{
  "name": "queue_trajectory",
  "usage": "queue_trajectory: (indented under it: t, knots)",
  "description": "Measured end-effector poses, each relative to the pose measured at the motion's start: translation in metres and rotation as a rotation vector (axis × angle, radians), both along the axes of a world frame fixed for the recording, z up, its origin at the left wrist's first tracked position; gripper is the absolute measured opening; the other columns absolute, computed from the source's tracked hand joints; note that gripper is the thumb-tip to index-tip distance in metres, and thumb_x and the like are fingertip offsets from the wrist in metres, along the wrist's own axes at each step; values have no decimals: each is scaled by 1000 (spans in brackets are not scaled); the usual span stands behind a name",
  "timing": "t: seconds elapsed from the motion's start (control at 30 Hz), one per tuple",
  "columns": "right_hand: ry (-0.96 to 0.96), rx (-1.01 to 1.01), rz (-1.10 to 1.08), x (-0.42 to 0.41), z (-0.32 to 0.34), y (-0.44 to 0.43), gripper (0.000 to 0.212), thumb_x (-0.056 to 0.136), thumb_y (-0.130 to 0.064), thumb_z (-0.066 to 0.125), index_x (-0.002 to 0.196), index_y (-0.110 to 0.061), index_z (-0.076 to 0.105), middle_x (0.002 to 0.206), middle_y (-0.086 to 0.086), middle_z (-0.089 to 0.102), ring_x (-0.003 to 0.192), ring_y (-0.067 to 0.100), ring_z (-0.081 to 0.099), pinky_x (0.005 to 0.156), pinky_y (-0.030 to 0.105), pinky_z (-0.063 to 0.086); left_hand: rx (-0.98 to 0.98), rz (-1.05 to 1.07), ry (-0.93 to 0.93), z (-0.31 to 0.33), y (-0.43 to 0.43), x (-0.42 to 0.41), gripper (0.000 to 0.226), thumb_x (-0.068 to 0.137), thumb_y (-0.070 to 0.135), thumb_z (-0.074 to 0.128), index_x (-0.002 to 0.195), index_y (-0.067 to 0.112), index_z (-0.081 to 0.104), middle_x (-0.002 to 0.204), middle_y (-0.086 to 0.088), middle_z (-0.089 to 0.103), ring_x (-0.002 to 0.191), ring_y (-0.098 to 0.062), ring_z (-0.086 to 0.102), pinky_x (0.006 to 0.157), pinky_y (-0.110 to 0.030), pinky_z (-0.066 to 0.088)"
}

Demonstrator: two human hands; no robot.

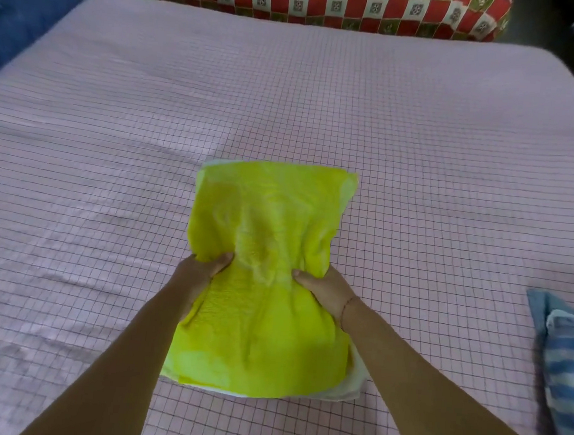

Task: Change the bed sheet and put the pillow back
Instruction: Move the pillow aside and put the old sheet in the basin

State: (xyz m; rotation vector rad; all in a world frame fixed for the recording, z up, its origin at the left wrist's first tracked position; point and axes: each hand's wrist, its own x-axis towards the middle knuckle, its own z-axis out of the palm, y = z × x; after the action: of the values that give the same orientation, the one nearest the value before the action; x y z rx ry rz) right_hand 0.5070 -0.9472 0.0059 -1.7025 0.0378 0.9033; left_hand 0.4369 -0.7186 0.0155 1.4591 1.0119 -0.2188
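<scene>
A yellow-green pillow [267, 236] is held lengthwise over the middle of the bed, pinched in at its waist. My left hand [202, 272] grips its left side and my right hand [324, 289] grips its right side, thumbs on top. The bed is covered by a pale pink sheet [113, 135] with a thin dark grid pattern, spread fairly flat with slight wrinkles at the left. The pillow's near end shows a paler underside by the front of the bed.
A blue-and-white striped pillow [566, 363] lies at the right edge of the bed. A red, green and white checked cloth [330, 4] runs along the far side. Something blue [23, 14] stands past the bed's far left corner.
</scene>
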Motion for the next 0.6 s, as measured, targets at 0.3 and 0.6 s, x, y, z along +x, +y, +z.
queue_trajectory:
  t: [0.3, 0.6]
  knots:
    - [116, 184, -127, -26, 57, -113, 39, 84, -16, 71, 121, -19, 59, 113, 5, 70, 103, 24, 68, 89, 39, 54, -195, -10, -99, 55, -99, -40, 41, 82, 24, 73, 118, 8, 64, 100, -19, 73, 90, -39, 70, 85, -58, 54]
    - [20, 191, -418, -82, 113, -317, 109, 24, -51, 95, 120, -14, 62, 113, 11, 71, 103, 32, 68, 94, 51, 51, -274, -221, -245, 124, -285, -39, 23, 85, 13, 69, 108, 9, 69, 91, -10, 76, 81, -26, 73, 68, -36, 59]
